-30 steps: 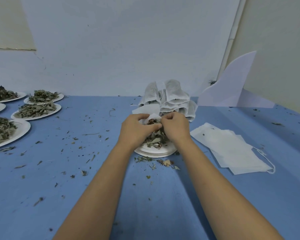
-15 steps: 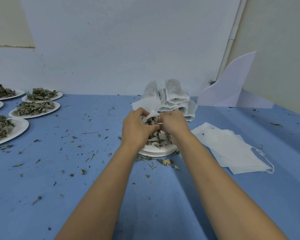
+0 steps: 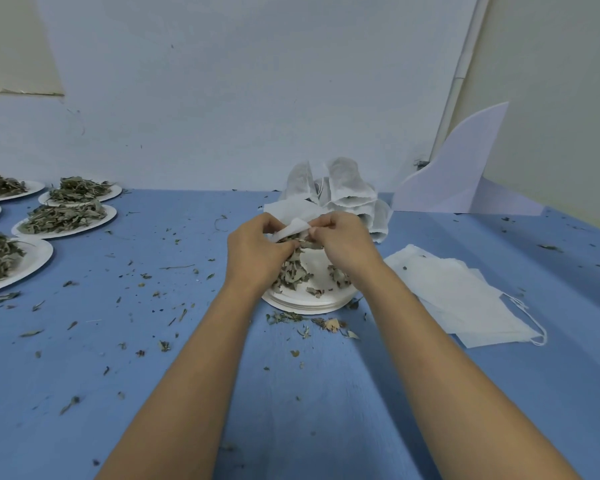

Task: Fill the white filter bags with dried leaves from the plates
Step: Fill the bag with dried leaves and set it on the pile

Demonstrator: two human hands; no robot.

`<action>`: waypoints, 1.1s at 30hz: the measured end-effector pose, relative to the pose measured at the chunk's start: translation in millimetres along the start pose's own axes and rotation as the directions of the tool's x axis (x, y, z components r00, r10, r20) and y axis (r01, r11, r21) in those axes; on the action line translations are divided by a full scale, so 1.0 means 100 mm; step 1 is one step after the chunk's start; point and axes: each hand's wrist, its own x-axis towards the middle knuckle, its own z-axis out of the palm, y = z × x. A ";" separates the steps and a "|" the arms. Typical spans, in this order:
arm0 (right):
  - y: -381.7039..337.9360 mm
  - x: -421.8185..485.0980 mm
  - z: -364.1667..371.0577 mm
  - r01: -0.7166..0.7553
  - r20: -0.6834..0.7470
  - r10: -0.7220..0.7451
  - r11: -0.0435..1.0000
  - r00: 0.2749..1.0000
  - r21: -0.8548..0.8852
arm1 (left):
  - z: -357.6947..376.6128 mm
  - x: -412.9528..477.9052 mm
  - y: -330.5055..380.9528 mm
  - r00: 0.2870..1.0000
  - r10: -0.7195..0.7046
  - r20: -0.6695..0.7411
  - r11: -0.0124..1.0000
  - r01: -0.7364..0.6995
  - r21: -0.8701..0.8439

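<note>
- Far left, on the blue table (image 3: pixel 187 393): five white side plates (image 3: pixel 66 227) heaped with dried leaves (image 3: pixel 63 216). Packed close together, well apart from both hands. Some cut off by the picture edge.
- A bit further right, all over the blue top: tiny leaf crumbs (image 3: pixel 142 275), loose and scattered.
- Middle, left hand (image 3: pixel 257 252): fingers curled tight, pinching the left side of a white filter bag (image 3: pixel 293 230).
- Between the two hands: that same bag, held up above the middle plates, top edge folded over. Lower part hidden behind the knuckles, so no telling how full.
- Under both hands: a stack of plates (image 3: pixel 305 304) with a small heap of leaves (image 3: pixel 291 277) on top. Mostly covered by the hands and wrists, with only the near rim and some leaves showing.
- Just in front of that stack: a little spill of leaves (image 3: pixel 291 318) on the table.
- Right hand (image 3: pixel 343 245): thumb and fingers squeezed together on the right edge of the bag, close to the left hand.
- Right behind the hands: a pile of puffy bags (image 3: pixel 343 188), up against the wall, partly blocked from sight by the fingers and the held bag.
- To the right: flat empty bags (image 3: pixel 458 299) lying in a loose stack, white strings (image 3: pixel 537 330) trailing off the near corner. Right forearm just beside the stack's left edge.
- Far right corner: a bent white sheet (image 3: pixel 458 178) standing by the wall, and a thin white pipe (image 3: pixel 465 71) running up above it.
</note>
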 end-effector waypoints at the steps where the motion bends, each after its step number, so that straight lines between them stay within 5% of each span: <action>1: 0.00 0.00 0.00 0.037 -0.025 -0.039 0.997 0.999 -0.066 | -0.01 0.01 -0.01 1.000 -0.013 -0.012 1.000 0.013 -0.009; 4: 0.05 -0.05 0.02 0.154 -0.076 -0.195 0.917 0.978 -0.368 | -0.02 0.02 -0.03 0.999 -0.037 -0.027 0.998 0.035 -0.045; 7: 0.07 -0.10 0.04 0.327 0.023 -0.379 0.764 0.925 -0.556 | 0.02 -0.01 -0.04 0.995 -0.041 -0.096 0.995 0.032 -0.092; 14: -0.04 -0.15 0.09 0.453 0.209 -0.403 0.818 0.891 -0.355 | 0.08 -0.06 -0.06 0.963 0.021 -0.268 1.000 -0.015 0.028; 20: -0.02 -0.14 0.11 0.362 0.109 -0.345 0.885 0.932 -0.292 | 0.10 -0.05 -0.05 0.953 -0.001 -0.303 1.000 -0.005 -0.018; 23: 0.01 -0.12 0.11 0.235 -0.045 -0.246 0.957 0.968 -0.172 | 0.11 -0.03 -0.04 0.980 -0.066 -0.187 0.988 0.038 -0.147; 28: 0.06 -0.07 0.06 0.107 -0.140 -0.108 0.994 0.984 -0.014 | 0.02 0.00 -0.01 0.971 -0.122 0.207 0.950 0.175 -0.260; 33: 0.07 -0.06 0.05 0.068 -0.147 -0.054 0.993 0.988 0.098 | -0.02 -0.02 -0.01 0.970 -0.015 0.242 0.987 0.052 -0.149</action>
